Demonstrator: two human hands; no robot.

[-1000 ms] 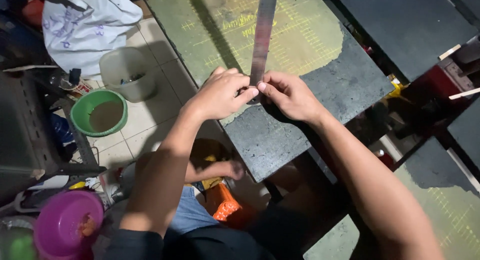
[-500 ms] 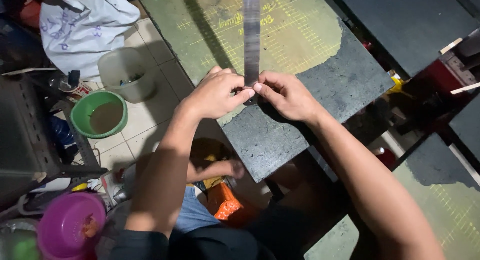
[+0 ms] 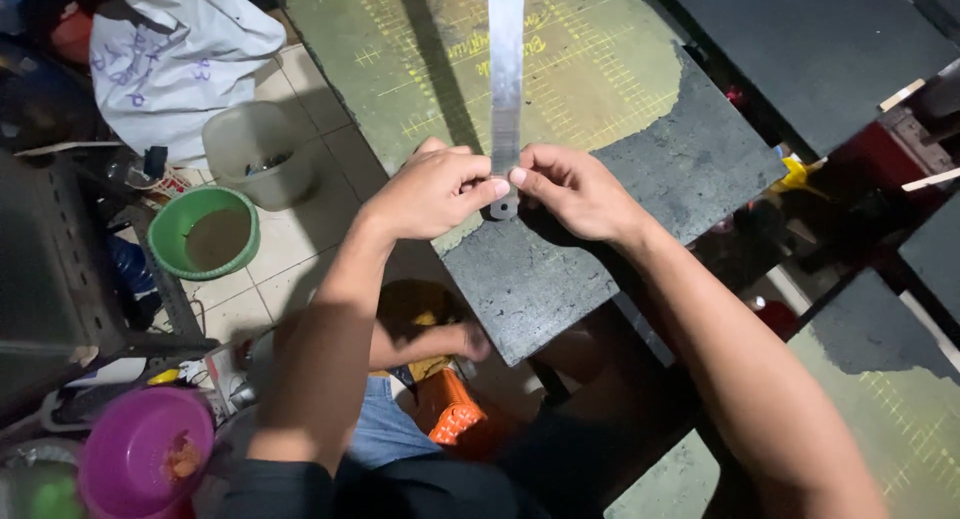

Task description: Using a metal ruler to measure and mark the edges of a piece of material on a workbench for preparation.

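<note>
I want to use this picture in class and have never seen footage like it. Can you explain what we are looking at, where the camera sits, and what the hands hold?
There is no machine here: a person works with two bare hands, and the single camera is worn on that person's head, looking down. So the arms reach in from the bottom of the picture. The left hand and the right hand pinch the near end of a long metal ruler between thumbs and fingers; it points away from the person. Under it lies a dark work board, partly covered by a yellow-green sheet with a grid. On the tiled floor to the left stand a green bowl, a clear tub and a purple bowl, with a white bag behind them.
</note>
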